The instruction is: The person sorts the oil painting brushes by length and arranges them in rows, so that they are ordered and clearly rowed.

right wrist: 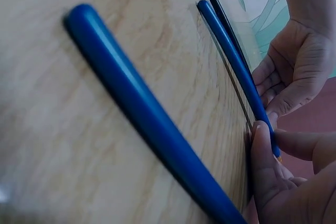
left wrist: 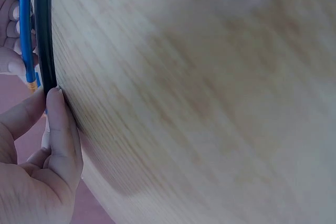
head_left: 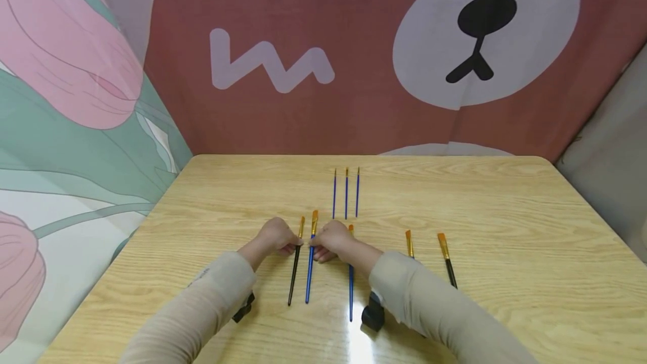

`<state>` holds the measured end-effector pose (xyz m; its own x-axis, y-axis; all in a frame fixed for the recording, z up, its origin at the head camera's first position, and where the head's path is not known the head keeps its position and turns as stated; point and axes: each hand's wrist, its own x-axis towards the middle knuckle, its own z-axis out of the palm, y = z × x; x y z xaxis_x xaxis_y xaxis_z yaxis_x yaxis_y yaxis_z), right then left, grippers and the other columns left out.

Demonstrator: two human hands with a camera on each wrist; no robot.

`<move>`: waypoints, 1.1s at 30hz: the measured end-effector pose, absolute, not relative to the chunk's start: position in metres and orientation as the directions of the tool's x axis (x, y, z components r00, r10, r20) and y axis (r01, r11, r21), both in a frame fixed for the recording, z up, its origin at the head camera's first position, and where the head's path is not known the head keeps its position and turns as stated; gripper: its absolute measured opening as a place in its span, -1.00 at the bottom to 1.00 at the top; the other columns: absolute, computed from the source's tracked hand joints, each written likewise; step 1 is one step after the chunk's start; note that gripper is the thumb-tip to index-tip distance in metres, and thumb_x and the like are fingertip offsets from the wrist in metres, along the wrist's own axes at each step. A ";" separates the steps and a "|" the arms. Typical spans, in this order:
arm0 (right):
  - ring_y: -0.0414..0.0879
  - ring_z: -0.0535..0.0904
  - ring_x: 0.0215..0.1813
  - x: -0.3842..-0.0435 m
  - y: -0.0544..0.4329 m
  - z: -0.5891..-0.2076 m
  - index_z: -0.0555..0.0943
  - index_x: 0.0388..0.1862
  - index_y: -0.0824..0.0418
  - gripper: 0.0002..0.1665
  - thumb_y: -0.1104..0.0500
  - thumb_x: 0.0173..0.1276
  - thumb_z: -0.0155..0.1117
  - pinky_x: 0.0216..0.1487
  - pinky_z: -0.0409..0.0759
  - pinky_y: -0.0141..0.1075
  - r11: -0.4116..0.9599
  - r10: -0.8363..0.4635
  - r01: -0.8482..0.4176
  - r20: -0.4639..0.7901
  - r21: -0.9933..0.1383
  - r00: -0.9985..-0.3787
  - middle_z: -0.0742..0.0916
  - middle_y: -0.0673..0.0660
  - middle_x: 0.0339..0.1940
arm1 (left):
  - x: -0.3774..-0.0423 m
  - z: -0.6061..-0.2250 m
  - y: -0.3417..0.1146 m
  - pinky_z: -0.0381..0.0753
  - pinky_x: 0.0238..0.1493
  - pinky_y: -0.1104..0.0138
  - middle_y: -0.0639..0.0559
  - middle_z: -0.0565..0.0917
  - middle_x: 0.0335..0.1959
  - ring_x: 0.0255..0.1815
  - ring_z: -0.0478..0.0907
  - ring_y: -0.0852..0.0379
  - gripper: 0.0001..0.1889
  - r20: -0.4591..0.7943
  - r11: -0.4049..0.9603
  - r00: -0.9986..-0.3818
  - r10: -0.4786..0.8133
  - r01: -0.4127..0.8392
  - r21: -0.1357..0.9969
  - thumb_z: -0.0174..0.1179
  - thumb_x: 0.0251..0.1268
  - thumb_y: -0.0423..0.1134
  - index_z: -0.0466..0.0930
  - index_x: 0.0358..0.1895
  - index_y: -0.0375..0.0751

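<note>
Backdrop (head_left: 354, 128), reddish brown with a pale muzzle and black nose at upper right: filled the top of the frame. Floral drape (head_left: 86, 153), pink and green: hung along the left side. Light wood table (head_left: 202, 201): spread from mid-frame to the bottom edge. Beige sleeves (head_left: 197, 302): stretched in from lower left and lower right.

With left hand (head_left: 277, 236), just left of center, pinched a black-handled brush (head_left: 295, 268) between thumb and fingers, near its metal collar. With right hand (head_left: 331, 239), close by at center, pinched a wide blue brush (head_left: 310, 268) likewise. Held both side by side, near but apart, bristles toward the top.

Under the cuffs, at lower center: showed black devices (head_left: 373, 313), partly hidden. Lone blue brush (head_left: 351, 291): lay at lower center, crossed by the right wrist. Dark brush (head_left: 449, 263), right of center: ran down behind the right sleeve. Gold-collared brush (head_left: 410, 242), just left of it: lay with handle mostly hidden by that sleeve. Three thin blue brushes (head_left: 346, 198), smallest of all: lay in a row above center, bristles up.
</note>
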<state>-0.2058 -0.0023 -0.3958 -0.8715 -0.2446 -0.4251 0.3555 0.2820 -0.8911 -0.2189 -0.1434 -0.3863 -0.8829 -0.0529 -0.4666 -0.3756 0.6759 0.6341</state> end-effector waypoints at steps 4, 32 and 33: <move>-0.15 0.47 -0.80 -0.208 -0.005 -0.396 0.51 -0.62 0.44 -0.89 0.40 0.01 0.22 -0.67 0.57 -0.34 0.322 -0.207 0.360 -0.436 -0.876 -0.876 0.57 0.17 -0.79 | -0.215 -0.384 -0.143 0.59 -0.59 0.36 -0.13 0.58 -0.66 -0.67 0.55 0.09 -0.86 -0.452 0.669 -0.890 -0.051 -0.367 0.646 0.29 -0.12 -0.40 0.53 -0.55 -0.44; -0.14 0.47 -0.82 -0.206 -0.009 -0.396 0.52 -0.66 0.44 -0.88 0.40 -0.01 0.20 -0.70 0.56 -0.34 0.365 -0.156 0.351 -0.428 -0.863 -0.890 0.57 0.17 -0.80 | -0.212 -0.381 -0.146 0.59 -0.59 0.39 -0.10 0.57 -0.67 -0.70 0.52 0.15 -0.87 -0.428 0.667 -0.904 -0.002 -0.320 0.672 0.26 -0.09 -0.39 0.54 -0.55 -0.43; -0.14 0.47 -0.82 -0.206 -0.009 -0.396 0.52 -0.66 0.44 -0.88 0.39 -0.01 0.20 -0.70 0.56 -0.34 0.366 -0.155 0.350 -0.427 -0.862 -0.891 0.57 0.18 -0.80 | -0.212 -0.381 -0.146 0.59 -0.59 0.39 -0.10 0.57 -0.67 -0.70 0.52 0.15 -0.87 -0.427 0.667 -0.904 -0.001 -0.319 0.673 0.26 -0.09 -0.39 0.54 -0.55 -0.43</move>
<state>-0.2064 -0.0087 -0.3957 -0.8907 -0.1550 -0.4274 0.3502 0.3655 -0.8624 -0.2117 -0.1456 -0.3815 -0.9044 -0.0014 -0.4266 -0.3186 0.6672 0.6733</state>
